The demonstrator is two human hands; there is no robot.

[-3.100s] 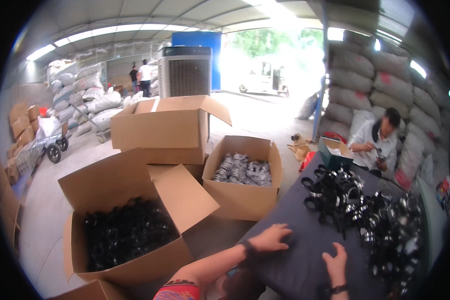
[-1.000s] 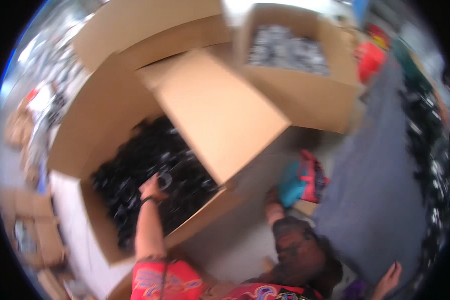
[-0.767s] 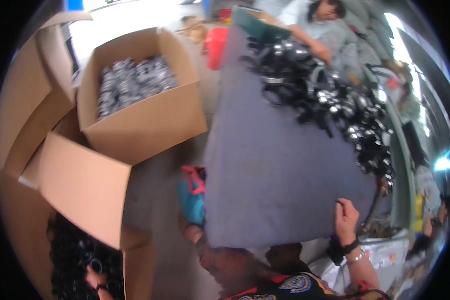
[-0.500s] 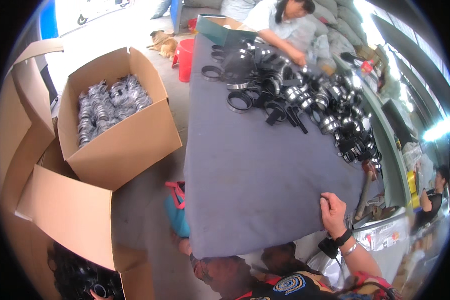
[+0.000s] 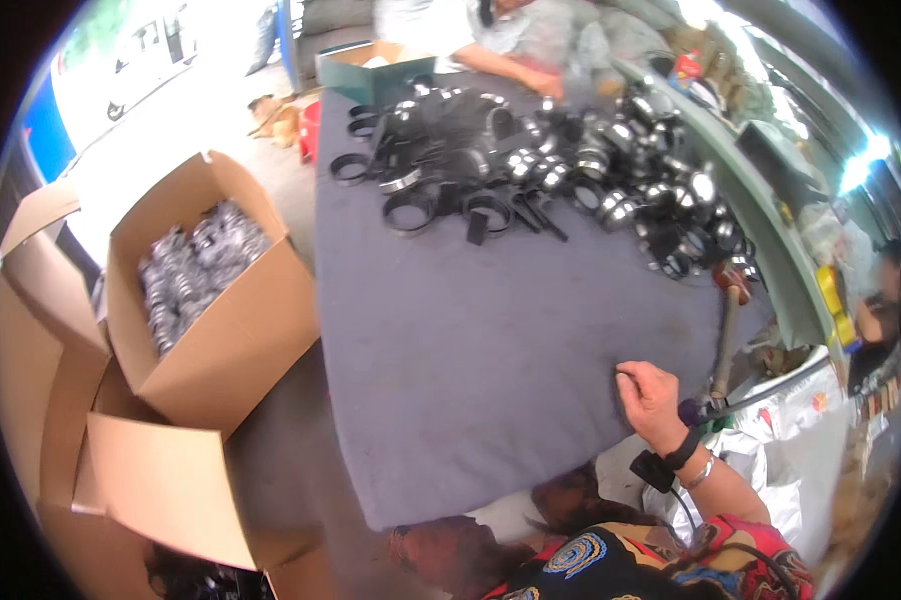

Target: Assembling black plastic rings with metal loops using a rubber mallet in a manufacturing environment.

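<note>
Lying beyond right grip [image 5: 652,400]: rings [image 5: 589,162]

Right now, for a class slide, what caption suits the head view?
Right hand at the edge of a grey tabletop, black and silver rings heaped beyond.

Left hand's out of sight, the co-worker [image 5: 439,26] is clipped by the top edge, a cardboard flap [image 5: 169,482] partly hides black pieces [image 5: 193,577]!
</note>
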